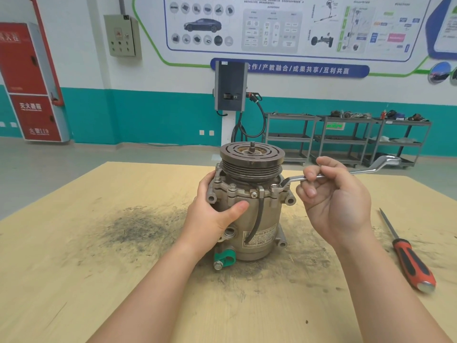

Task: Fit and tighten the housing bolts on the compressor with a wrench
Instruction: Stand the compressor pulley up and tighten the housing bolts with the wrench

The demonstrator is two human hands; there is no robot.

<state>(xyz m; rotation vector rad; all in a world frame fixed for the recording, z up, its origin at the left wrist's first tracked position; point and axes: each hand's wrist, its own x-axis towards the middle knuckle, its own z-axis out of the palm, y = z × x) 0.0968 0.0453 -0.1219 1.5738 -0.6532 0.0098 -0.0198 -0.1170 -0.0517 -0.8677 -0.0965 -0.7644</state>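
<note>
White-over-teal wall (pixel 158 112) with poster board (pixel 284 26), red fire cabinet (pixel 29 82), grey shelving carts (pixel 346 137), grey floor (pixel 74 154).

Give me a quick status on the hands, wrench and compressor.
Left hand grips compressor. Right hand holds wrench, ring end on a housing bolt. Nothing obstructing.

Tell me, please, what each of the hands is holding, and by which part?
The left hand grips the grey metal compressor by its body's upper side; the right hand pinches the silver offset ring wrench mid-shank.
</note>
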